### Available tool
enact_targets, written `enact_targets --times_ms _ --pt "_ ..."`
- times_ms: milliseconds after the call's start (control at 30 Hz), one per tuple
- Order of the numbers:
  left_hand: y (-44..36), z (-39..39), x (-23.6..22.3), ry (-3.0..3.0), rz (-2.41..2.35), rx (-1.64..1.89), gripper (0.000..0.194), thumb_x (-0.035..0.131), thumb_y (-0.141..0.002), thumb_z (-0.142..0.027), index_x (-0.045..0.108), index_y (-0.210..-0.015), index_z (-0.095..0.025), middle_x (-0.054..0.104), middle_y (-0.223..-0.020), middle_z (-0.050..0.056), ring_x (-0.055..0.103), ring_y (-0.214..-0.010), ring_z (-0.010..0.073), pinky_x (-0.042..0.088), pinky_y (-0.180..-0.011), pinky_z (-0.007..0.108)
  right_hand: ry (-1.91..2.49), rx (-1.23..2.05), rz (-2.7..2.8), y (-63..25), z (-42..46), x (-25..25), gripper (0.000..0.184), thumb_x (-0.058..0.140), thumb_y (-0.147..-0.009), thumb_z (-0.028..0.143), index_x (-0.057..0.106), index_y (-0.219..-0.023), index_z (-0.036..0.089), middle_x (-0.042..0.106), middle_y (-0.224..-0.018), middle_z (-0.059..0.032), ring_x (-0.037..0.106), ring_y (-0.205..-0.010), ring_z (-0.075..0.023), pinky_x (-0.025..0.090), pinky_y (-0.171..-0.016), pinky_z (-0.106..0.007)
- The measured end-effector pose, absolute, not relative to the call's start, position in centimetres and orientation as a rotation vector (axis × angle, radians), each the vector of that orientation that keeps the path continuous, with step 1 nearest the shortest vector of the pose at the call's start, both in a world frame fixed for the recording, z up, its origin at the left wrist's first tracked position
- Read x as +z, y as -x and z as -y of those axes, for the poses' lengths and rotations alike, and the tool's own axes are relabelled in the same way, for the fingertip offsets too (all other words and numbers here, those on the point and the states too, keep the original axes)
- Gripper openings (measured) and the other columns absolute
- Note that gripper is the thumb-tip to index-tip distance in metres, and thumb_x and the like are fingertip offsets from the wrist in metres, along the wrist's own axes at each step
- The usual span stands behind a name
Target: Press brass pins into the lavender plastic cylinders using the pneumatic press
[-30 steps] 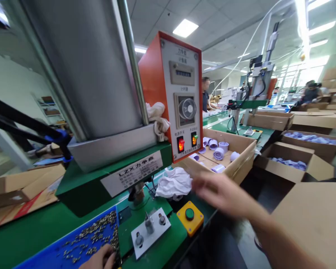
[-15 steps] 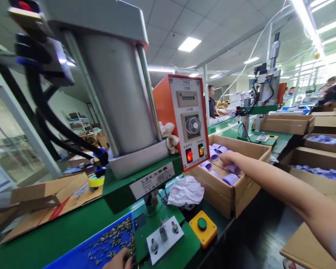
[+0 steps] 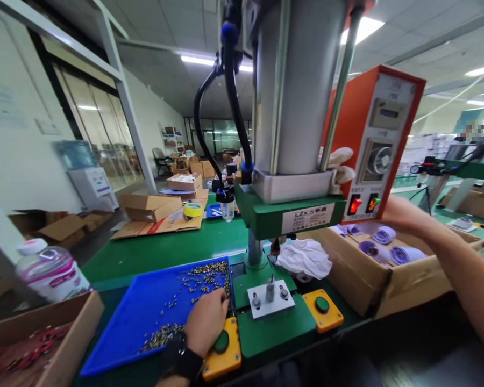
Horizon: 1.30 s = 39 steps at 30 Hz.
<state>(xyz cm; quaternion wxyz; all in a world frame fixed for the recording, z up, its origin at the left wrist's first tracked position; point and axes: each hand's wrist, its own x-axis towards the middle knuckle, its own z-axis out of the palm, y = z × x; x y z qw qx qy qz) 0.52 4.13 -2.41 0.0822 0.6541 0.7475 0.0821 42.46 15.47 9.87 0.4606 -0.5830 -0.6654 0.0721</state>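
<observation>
My left hand (image 3: 206, 321), with a black watch on the wrist, rests knuckles-up at the right edge of a blue tray (image 3: 137, 322). Its fingers curl down among the small metal parts (image 3: 201, 277) scattered there. My right hand (image 3: 399, 211) reaches over a cardboard box (image 3: 383, 287) of white and purple cylinders (image 3: 383, 235). Its fingertips are hidden behind the orange control box (image 3: 373, 145). Between my hands stands a green press (image 3: 290, 217) with a grey fixture plate (image 3: 271, 298) at its base.
Yellow housings with green push buttons sit left (image 3: 222, 346) and right (image 3: 322, 310) of the fixture. A white rag (image 3: 304, 258) lies behind it. A plastic bottle (image 3: 50, 271) and a cardboard box with red parts (image 3: 44, 344) are at the lower left. More flattened cartons (image 3: 153, 215) lie further back.
The view has swung to the left. My right hand has stayed at the box of cylinders, now partly behind the control box. My left hand stays on the blue tray.
</observation>
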Motion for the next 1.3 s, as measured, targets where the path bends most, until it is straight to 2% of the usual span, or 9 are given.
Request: enact_targets --times_ms 100,133,233,333,467,667,867,1067,1300 --pt "-0.5 -4.3 -2.7 -1.955 -2.223 0.252 0.019 0.044 -0.088 -0.022 0.062 -0.088 -0.021 0.072 -0.094 0.006 0.064 -0.09 0.0196 0.038 -0.072 0.028 1.005 0.522 1.579 -39.0 -12.1 9.0 0.037 0.069 -0.077 0.043 0.062 -0.107 0.024 0.072 -0.095 -0.0065 0.069 -0.082 -0.0178 0.052 -0.074 -0.033" --pt "-0.5 -4.3 -2.7 -1.962 -2.218 0.252 0.019 0.044 -0.088 -0.022 0.062 -0.087 -0.021 0.072 -0.094 0.005 0.064 -0.09 0.0196 0.038 -0.072 0.028 0.878 0.601 1.522 -37.2 -11.2 8.0 0.04 0.074 -0.072 0.044 0.062 -0.104 0.023 0.072 -0.093 -0.0059 0.069 -0.079 -0.0184 0.053 -0.072 -0.033" --pt "-0.4 -4.2 -2.6 -1.976 -2.215 0.253 0.019 0.043 -0.089 -0.023 0.061 -0.084 -0.021 0.072 -0.09 0.004 0.064 -0.087 0.0189 0.038 -0.07 0.027 0.754 0.876 1.457 -31.0 -9.6 4.3 0.037 0.078 -0.07 0.039 0.059 -0.098 0.023 0.071 -0.099 -0.0052 0.068 -0.086 -0.0199 0.056 -0.076 -0.034" --pt "-0.4 -4.1 -2.5 -1.975 -2.216 0.27 0.02 0.041 -0.09 -0.023 0.061 -0.085 -0.022 0.071 -0.09 0.004 0.064 -0.086 0.0172 0.038 -0.069 0.025 0.678 1.046 1.441 -26.3 -10.0 1.3 0.046 0.079 -0.068 0.037 0.053 -0.104 0.025 0.069 -0.102 -0.0037 0.067 -0.091 -0.0196 0.055 -0.084 -0.037" --pt "-0.3 -4.0 -2.6 -1.961 -2.218 0.298 0.021 0.042 -0.089 -0.023 0.062 -0.086 -0.021 0.072 -0.092 0.004 0.064 -0.088 0.0179 0.037 -0.07 0.026 0.578 1.133 1.436 -24.1 -10.9 0.1 0.052 0.08 -0.066 0.035 0.05 -0.108 0.027 0.068 -0.101 -0.0017 0.065 -0.098 -0.0194 0.05 -0.095 -0.04" --pt "-0.2 -4.0 -2.9 -1.94 -2.214 0.311 0.02 0.042 -0.089 -0.022 0.062 -0.085 -0.022 0.072 -0.09 0.004 0.064 -0.086 0.018 0.037 -0.068 0.026 0.441 1.189 1.566 -24.2 -11.3 1.1 0.041 0.077 -0.072 0.03 0.053 -0.105 0.027 0.066 -0.108 -0.0028 0.063 -0.101 -0.0185 0.051 -0.09 -0.037" --pt "-0.3 -4.1 -2.8 -1.954 -2.191 0.323 0.02 0.041 -0.09 -0.024 0.061 -0.085 -0.021 0.071 -0.088 0.004 0.064 -0.085 0.0171 0.037 -0.069 0.026 0.482 1.174 1.667 -23.8 -11.6 0.4 0.044 0.075 -0.073 0.032 0.054 -0.111 0.025 0.065 -0.111 -0.0057 0.061 -0.106 -0.0208 0.051 -0.091 -0.039" --pt "-0.2 -4.4 -3.1 -1.924 -2.18 0.345 0.02 0.042 -0.09 -0.024 0.061 -0.084 -0.022 0.071 -0.086 0.003 0.063 -0.083 0.017 0.037 -0.069 0.026 0.453 1.197 1.595 -23.7 -11.5 0.0 0.05 0.078 -0.069 0.025 0.052 -0.111 0.028 0.063 -0.111 -0.0031 0.059 -0.109 -0.0204 0.052 -0.09 -0.038" --pt "-0.2 -4.7 -3.3 -1.925 -2.159 0.369 0.02 0.043 -0.09 -0.025 0.06 -0.081 -0.022 0.07 -0.084 0.002 0.062 -0.079 0.0156 0.036 -0.068 0.024 0.492 1.187 1.606 -24.0 -11.4 0.2 0.044 0.077 -0.07 0.024 0.053 -0.108 0.027 0.062 -0.117 -0.0042 0.059 -0.112 -0.0217 0.052 -0.09 -0.038"
